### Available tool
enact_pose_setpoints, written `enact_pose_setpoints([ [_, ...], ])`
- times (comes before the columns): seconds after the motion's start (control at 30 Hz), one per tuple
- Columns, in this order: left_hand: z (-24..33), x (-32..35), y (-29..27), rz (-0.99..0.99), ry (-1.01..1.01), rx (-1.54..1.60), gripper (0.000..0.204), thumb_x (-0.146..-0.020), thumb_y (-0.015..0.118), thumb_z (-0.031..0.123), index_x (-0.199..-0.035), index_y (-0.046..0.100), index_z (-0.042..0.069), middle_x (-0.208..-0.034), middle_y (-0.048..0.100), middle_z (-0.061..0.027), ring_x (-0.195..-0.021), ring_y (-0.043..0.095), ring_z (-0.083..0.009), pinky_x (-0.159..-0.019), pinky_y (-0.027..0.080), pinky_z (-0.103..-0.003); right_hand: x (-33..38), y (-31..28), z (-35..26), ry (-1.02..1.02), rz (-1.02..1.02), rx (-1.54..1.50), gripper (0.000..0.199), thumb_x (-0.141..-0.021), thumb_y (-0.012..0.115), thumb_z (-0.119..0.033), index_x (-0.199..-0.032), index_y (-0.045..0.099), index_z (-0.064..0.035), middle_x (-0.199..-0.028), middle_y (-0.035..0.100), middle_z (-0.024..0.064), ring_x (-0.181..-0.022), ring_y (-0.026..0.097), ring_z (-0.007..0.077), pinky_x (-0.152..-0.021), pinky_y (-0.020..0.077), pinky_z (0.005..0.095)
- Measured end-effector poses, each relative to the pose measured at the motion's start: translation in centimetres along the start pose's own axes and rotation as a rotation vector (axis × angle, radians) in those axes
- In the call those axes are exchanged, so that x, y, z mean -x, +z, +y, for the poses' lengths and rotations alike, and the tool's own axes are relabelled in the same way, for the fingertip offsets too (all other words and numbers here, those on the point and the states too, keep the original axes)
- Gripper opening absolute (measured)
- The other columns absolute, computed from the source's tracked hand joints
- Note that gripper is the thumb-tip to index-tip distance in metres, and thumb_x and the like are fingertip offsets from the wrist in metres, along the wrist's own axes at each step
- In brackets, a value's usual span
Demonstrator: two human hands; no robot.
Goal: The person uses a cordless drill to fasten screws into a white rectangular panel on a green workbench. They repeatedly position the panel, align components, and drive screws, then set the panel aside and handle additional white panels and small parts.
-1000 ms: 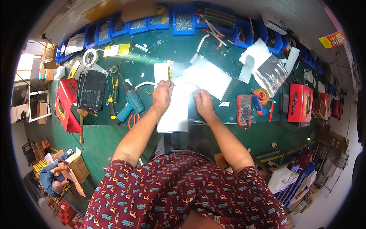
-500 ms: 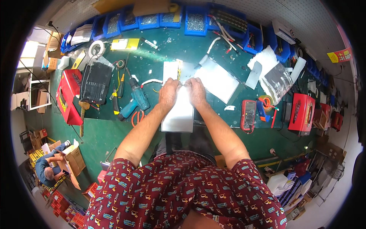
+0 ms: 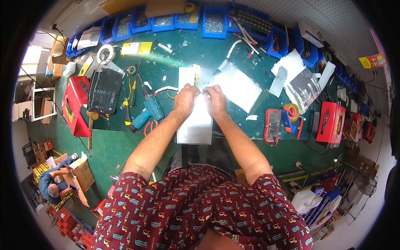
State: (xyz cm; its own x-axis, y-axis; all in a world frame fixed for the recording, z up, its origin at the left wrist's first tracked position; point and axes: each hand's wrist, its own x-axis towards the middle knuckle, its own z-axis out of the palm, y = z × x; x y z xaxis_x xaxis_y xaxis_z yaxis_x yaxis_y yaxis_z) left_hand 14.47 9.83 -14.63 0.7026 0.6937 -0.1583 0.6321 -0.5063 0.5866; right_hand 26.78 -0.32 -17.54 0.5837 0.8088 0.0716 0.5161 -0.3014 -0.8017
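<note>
Before me a pale, shiny rectangular panel or box [image 3: 194, 130] lies at the bench's near edge, its surface washed out by glare. My left hand [image 3: 186, 101] is over its left side, fingers curled and pinched together. Close beside it, my right hand [image 3: 215, 102] pinches too, and the fingertips of both nearly meet. Whatever small thing they grip is hidden by fingers and glare. Just beyond my left fingers is a white block [image 3: 186, 76] with yellow wires [image 3: 196, 76] along its right side. To the right lies a bright flat sheet [image 3: 239, 86].
On the left are a teal cordless drill [image 3: 151, 109], a black pouch [image 3: 104, 89] and a red case [image 3: 76, 106]. At right lie a red multimeter [image 3: 272, 124], tape rolls [image 3: 292, 110] and another red case [image 3: 330, 124]. Blue bins [image 3: 214, 25] line the back. A seated person [image 3: 54, 185] is far left.
My right hand has shifted slightly, its fingers curling a bit more. Otherwise the hands and panel stay in nearly the same place.
</note>
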Motion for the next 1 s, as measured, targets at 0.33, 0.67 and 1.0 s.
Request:
enact_pose_setpoints([
  [0.33, 0.0, -1.7, -0.5, -0.109, 0.088, -0.154, 0.016, -0.092, 0.062, 0.018, -0.097, 0.065, 0.003, -0.097, 0.062, -0.0198, -0.093, 0.064, -0.0388, -0.081, 0.052, -0.049, 0.2, 0.1, 0.1, 0.028, -0.007, -0.004, 0.013, -0.081, 0.072, -0.008, -0.094, 0.069, -0.008, -0.096, 0.062, 0.0122, -0.088, 0.064, 0.0341, -0.076, 0.052, 0.0438],
  [0.67, 0.6, -2.0, -0.6, -0.095, 0.017, -0.098, 0.017, -0.087, 0.066, 0.02, -0.091, 0.067, 0.003, -0.096, 0.064, -0.0194, -0.093, 0.064, -0.038, -0.082, 0.052, -0.047, -0.1, -0.2, 0.1, 0.066, -0.049, 0.01, 0.013, -0.082, 0.072, -0.009, -0.095, 0.069, -0.0084, -0.1, 0.062, 0.0127, -0.092, 0.064, 0.0349, -0.078, 0.0522, 0.0448],
  [1.0, -0.3, -2.2, -0.3, -0.078, 0.117, -0.082, 0.016, -0.088, 0.064, 0.019, -0.093, 0.067, 0.004, -0.101, 0.064, -0.0198, -0.093, 0.064, -0.0396, -0.081, 0.053, -0.048, -0.2, -0.1, 0.6, -0.024, -0.012, 0.014, 0.014, -0.08, 0.073, -0.007, -0.094, 0.071, -0.0088, -0.097, 0.062, 0.013, -0.092, 0.064, 0.0352, -0.08, 0.0532, 0.0435],
])
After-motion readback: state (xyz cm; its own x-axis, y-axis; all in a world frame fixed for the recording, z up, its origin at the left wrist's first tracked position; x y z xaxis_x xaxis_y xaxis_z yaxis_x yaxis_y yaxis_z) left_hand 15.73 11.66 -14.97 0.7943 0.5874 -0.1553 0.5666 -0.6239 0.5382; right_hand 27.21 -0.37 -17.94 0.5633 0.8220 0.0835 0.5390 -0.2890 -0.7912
